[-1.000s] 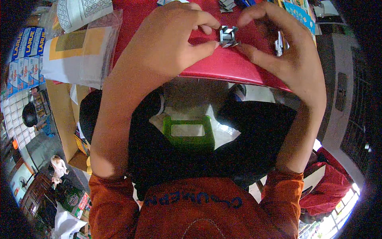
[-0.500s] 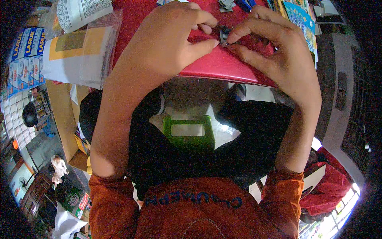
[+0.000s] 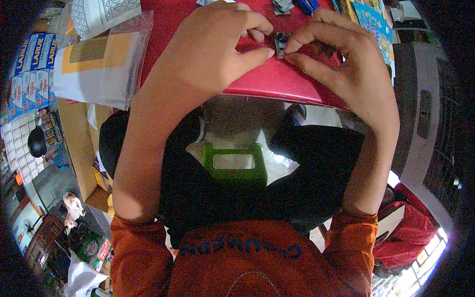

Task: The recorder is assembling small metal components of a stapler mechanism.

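Observation:
A small silvery metal piece (image 3: pixel 279 43) sits near the front edge of the red table (image 3: pixel 277 81), partly hidden by fingers. My left hand (image 3: pixel 213 54) is curled at its left side, thumb and forefinger touching it. My right hand (image 3: pixel 341 64) pinches the piece's right part, with forefinger and thumb tips close together. Behind it lies a loose stack of similar grey pieces (image 3: pixel 282 7), near a blue object (image 3: pixel 306 7).
Plastic-sleeved papers (image 3: pixel 94 64) and stacked blue cartons (image 3: pixel 32 69) are at the left. Colourful packets (image 3: pixel 368 24) lie at the back right. Below are my legs, a green stool (image 3: pixel 235 175) and a cardboard box (image 3: pixel 74 143). A small animal (image 3: pixel 73 208) is on the lower left.
My right hand has closed in from the right, its forefinger dropping onto the metal piece and covering much of it. My left hand has stayed almost in place.

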Action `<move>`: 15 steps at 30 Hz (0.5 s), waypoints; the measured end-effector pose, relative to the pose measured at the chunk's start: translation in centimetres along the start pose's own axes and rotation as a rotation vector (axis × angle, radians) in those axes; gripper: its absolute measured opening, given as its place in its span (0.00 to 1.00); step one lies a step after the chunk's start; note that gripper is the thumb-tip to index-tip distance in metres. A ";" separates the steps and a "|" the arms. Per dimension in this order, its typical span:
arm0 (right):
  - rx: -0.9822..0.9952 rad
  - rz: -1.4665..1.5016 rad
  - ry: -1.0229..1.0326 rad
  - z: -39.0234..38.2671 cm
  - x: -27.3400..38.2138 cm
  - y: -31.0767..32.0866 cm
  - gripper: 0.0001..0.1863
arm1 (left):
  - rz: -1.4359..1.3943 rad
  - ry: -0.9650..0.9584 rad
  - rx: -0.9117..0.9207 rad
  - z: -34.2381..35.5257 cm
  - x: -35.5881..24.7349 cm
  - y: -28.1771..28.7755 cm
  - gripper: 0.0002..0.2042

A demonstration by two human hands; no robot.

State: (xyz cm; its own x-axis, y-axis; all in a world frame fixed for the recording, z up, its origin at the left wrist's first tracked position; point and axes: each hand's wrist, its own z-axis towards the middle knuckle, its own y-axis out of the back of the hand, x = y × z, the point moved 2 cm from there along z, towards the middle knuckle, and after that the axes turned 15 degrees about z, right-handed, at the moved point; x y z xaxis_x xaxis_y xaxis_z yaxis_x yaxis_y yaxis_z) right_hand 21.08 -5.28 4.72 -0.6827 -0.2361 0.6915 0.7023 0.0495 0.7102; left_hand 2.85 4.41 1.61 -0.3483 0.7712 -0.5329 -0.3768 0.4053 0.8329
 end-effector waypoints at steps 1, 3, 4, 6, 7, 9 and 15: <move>0.000 -0.001 -0.002 0.0 0.0 0.0 0.08 | 0.050 0.008 -0.003 -0.3 -0.7 0.4 0.16; 0.007 -0.009 0.027 0.0 0.1 0.1 0.08 | 0.100 0.017 -0.009 -0.4 -0.7 0.5 0.16; 0.007 -0.010 0.028 0.0 0.1 0.1 0.08 | 0.071 0.000 -0.017 -0.3 0.4 -0.3 0.16; 0.010 -0.018 0.028 0.0 0.0 0.1 0.08 | 0.042 -0.017 -0.024 -0.1 0.3 -0.2 0.16; 0.011 -0.017 0.028 0.0 0.1 0.1 0.08 | 0.060 -0.006 -0.025 -0.3 0.0 0.0 0.16; 0.002 -0.007 -0.003 0.0 0.1 0.1 0.08 | 0.076 0.004 -0.026 -0.4 -0.6 0.3 0.16; -0.004 0.000 0.012 0.0 0.1 0.0 0.07 | 0.064 0.022 -0.017 -0.5 -0.3 0.3 0.16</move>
State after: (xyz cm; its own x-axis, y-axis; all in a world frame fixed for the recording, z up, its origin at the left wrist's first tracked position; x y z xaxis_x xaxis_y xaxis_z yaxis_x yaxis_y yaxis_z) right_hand 20.99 -5.27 4.76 -0.6799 -0.2480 0.6901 0.7034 0.0455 0.7093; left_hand 2.45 4.06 1.98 -0.3912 0.7840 -0.4820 -0.3679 0.3468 0.8628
